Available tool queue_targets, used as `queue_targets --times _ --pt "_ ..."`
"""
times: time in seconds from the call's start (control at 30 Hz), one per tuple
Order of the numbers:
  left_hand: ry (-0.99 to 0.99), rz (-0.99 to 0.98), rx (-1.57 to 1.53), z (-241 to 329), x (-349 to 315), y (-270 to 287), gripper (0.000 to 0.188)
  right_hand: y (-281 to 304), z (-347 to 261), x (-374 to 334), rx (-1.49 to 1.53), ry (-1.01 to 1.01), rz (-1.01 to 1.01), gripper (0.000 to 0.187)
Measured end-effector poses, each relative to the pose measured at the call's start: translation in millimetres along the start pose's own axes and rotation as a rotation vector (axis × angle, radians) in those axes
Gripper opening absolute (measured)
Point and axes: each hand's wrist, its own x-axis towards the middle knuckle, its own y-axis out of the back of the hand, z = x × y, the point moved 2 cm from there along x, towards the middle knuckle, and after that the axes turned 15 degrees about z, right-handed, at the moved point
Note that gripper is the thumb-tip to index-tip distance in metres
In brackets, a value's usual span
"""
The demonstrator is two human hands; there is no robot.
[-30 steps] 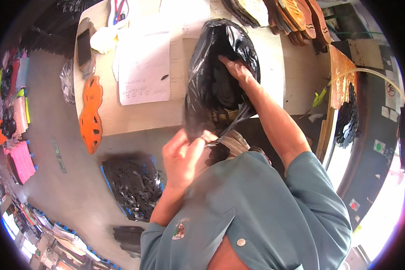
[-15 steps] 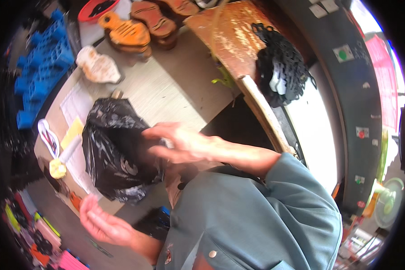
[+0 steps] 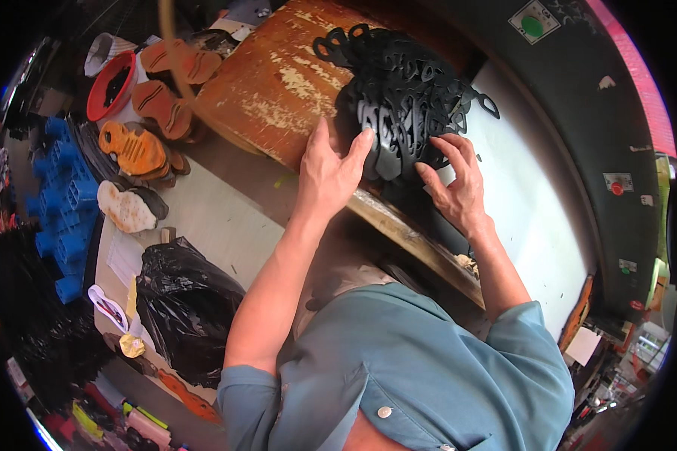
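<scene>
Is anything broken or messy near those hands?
Yes, the brown board beside the left hand looks worn: pale patches break up its brown surface. The black cut-out pieces by the right hand lie in an uneven heap, with a few loops sticking out at the edges.

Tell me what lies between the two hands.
A pile of black cut-out pieces lies between the left hand and right hand, in the head view.

Left hand (image 3: pixel 329 174) with thumb spread wide, right hand (image 3: pixel 461 186) half-curled.
</scene>
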Motion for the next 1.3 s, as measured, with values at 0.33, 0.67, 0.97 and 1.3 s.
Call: queue_targets --times 0.33,0.67,0.97,1.3 --pt "0.299 -0.138 -0.376 33 6 -44 0.058 -9 16 0 0.285 -0.120 0.062 0.052" --pt "0.081 -0.081 -0.048 33 10 -56 0.061 -11 24 2 0.353 -0.177 0.071 0.054" --pt "0.535 -0.373 -0.523 41 22 -56 0.042 -1 37 25 0.511 -0.303 0.018 0.054" --pt "0.644 -0.490 -0.790 36 45 -50 0.037 36 43 52 0.352 0.302 -0.248 0.095"
